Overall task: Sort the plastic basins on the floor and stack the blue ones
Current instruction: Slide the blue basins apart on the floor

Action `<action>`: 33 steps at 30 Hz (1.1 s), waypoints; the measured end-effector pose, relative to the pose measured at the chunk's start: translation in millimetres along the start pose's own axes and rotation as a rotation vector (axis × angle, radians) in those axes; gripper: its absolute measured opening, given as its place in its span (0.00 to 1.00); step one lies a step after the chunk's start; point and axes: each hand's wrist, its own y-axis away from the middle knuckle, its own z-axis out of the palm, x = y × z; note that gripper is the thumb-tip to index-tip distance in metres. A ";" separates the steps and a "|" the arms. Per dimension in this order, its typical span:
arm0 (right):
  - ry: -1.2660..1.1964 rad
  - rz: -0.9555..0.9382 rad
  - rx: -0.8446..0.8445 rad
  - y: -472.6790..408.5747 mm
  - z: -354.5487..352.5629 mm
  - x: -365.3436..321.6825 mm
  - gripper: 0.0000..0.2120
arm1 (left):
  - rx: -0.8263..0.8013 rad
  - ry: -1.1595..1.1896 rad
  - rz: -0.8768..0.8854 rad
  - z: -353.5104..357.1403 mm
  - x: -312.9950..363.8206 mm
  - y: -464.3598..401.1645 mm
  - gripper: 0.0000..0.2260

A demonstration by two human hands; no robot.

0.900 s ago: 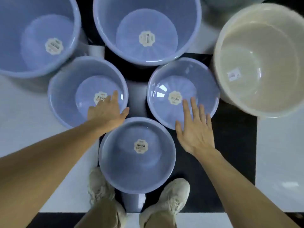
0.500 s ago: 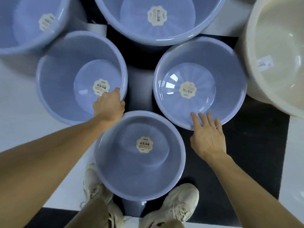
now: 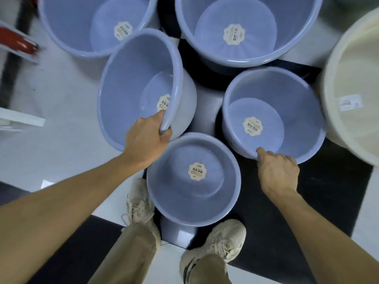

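Several blue plastic basins stand on a black-and-white floor. My left hand [image 3: 146, 136] grips the near rim of the middle-left blue basin [image 3: 131, 87], which is tilted up on its side. My right hand [image 3: 276, 171] holds the near rim of the middle-right blue basin [image 3: 272, 107], thumb inside; that basin leans slightly. The smallest blue basin [image 3: 193, 177] sits flat between my hands, just ahead of my shoes. Two larger blue basins stand behind, one at the back left [image 3: 86, 23] and one at the back centre [image 3: 235, 31].
A big cream basin [image 3: 352, 83] stands at the right edge. A red object [image 3: 16, 41] and a white frame [image 3: 18, 119] lie at the left. My two shoes [image 3: 217, 242] stand close under the small basin.
Both hands have closed on basin rims. The left basin has been lifted and tilted onto its side; the right basin has tipped a little. The view has moved closer.
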 end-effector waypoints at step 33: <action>-0.305 0.162 0.321 156.6 -5.0 -77.6 0.06 | -0.490 -0.422 0.433 87.4 -92.2 179.0 0.24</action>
